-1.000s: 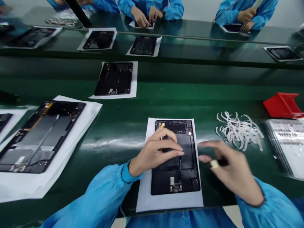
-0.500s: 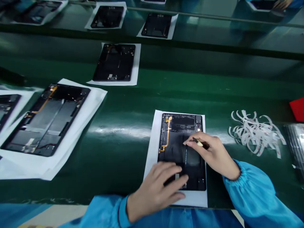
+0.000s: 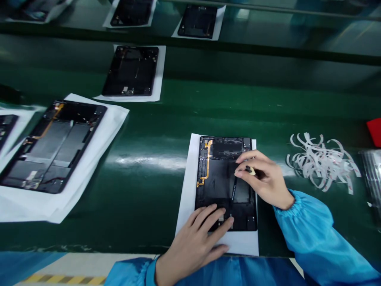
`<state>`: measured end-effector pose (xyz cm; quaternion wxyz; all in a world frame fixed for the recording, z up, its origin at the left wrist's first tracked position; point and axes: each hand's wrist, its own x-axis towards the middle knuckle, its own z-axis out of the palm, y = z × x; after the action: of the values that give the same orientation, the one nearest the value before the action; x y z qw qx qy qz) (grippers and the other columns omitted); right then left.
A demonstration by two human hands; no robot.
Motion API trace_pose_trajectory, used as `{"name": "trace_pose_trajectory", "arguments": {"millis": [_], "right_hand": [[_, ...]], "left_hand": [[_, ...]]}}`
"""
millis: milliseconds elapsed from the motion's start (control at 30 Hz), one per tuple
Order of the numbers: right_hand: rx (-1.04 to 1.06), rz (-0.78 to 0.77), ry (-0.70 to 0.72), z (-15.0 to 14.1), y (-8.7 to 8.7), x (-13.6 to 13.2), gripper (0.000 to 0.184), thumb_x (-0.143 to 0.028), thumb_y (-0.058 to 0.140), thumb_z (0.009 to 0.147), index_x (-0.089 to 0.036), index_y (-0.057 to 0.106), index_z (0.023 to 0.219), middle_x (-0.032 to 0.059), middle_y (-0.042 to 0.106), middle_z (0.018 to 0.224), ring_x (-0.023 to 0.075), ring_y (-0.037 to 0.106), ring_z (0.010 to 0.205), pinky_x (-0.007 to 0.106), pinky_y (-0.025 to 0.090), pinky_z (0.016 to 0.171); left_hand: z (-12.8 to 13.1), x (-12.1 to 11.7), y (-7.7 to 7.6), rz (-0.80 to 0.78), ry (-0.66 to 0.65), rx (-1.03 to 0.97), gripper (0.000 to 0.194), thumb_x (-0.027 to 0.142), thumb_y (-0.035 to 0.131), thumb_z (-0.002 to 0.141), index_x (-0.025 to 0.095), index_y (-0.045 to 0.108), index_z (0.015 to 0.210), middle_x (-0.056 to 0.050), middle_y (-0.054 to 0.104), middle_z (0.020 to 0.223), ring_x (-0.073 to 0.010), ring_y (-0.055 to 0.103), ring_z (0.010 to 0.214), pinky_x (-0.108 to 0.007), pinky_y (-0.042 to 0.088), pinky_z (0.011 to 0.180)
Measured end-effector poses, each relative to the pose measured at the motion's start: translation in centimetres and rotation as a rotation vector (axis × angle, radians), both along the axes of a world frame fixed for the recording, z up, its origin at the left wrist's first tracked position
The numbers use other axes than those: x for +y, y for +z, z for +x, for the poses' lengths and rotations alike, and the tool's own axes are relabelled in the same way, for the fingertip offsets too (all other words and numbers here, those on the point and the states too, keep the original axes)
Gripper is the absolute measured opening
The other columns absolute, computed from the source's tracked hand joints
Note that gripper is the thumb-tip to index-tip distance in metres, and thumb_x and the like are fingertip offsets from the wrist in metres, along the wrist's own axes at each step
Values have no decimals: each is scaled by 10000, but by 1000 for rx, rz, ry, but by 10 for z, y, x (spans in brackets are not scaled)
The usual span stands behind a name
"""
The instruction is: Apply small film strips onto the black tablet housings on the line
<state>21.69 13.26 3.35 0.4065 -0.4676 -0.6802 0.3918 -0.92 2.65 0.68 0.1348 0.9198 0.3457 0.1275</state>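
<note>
A tablet shell (image 3: 217,174) with its insides exposed lies on a white sheet (image 3: 186,202) in front of me. An orange flex cable runs along its upper left. My left hand (image 3: 196,240) rests across the shell's lower left with fingers spread. Over the shell's upper right, my right hand (image 3: 263,174) pinches the upper end of a thin black ribbon cable (image 3: 234,188) with pale printing; its lower end lies against the shell. A small black and cream piece (image 3: 251,171), perhaps a tool, is tucked in the same hand, mostly hidden by the fingers.
To the right lies a heap of curled white strips (image 3: 323,163), near a red object (image 3: 374,131) and clear plastic trays (image 3: 372,178). Another tablet shell (image 3: 56,147) sits on white sheets at left. More shells (image 3: 132,71) lie farther back, past the green bench (image 3: 149,198).
My right-hand fingertips have shifted right, and the upper end of the black ribbon cable has swung right with them. The left hand stays on the shell. The whole view has shifted slightly.
</note>
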Motion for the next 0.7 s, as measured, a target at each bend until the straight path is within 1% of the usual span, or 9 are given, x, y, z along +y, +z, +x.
{"name": "trace_pose_trajectory", "arguments": {"millis": [100,167,267,333,400,467,567,633,700], "right_hand": [[27,-7,7,2,10,-3,40,-164,711,826,-193,700,800,33,641,904,128,596,717,252,477,565],[49,-5,32,4,17,-4,51,-150,714,819,-193,709,792,27,634,881,112,580,665,240,453,515],[83,9,81,5,24,-6,69,-130,714,813,-195,713,793,23,630,864,108,587,649,237,457,505],[69,24,77,5,23,-4,76,-127,714,813,-201,713,797,20,630,860,105,584,632,236,455,493],[12,57,31,3,15,-1,78,-131,713,813,-209,714,809,22,632,872,116,594,659,244,463,507],[-59,106,-13,1,1,5,90,-126,698,822,-214,712,833,31,636,898,145,616,750,270,499,591],[-125,140,-27,-1,-22,12,113,-112,665,838,-215,705,862,40,633,934,173,624,847,314,519,711],[-150,131,-25,-1,-32,14,123,-107,647,843,-215,700,870,44,631,954,176,626,852,319,519,712],[-171,128,-24,-1,-36,15,137,-97,629,842,-214,695,873,47,630,965,179,627,855,319,520,710]], "left_hand": [[1,0,0,-11,-5,-16,393,460,477,975,267,587,1299,-27,620,1228,-233,481,1202,-366,328,1022],[1,0,0,-21,-5,-19,391,452,481,974,262,586,1300,-26,617,1235,-234,471,1219,-369,312,1038],[2,-1,0,-39,9,-26,394,451,489,970,254,588,1296,-28,618,1233,-244,451,1245,-381,288,1060],[3,-2,-1,-47,17,-30,402,463,504,959,256,590,1294,-28,619,1232,-248,443,1258,-385,282,1066],[3,-3,-2,-43,21,-30,416,480,525,944,265,589,1295,-23,618,1245,-248,435,1272,-381,285,1065],[3,-3,-3,-30,23,-30,424,492,541,933,270,593,1290,-6,608,1284,-249,420,1291,-377,287,1068],[3,-1,-2,-2,1,-22,409,489,534,939,267,605,1275,47,561,1375,-241,394,1317,-361,286,1072],[3,0,-2,11,-22,-6,399,485,515,950,263,612,1267,78,510,1432,-232,379,1331,-347,290,1071],[3,0,-2,21,-37,8,395,482,495,959,261,620,1261,88,464,1473,-229,362,1347,-343,286,1076]]}}
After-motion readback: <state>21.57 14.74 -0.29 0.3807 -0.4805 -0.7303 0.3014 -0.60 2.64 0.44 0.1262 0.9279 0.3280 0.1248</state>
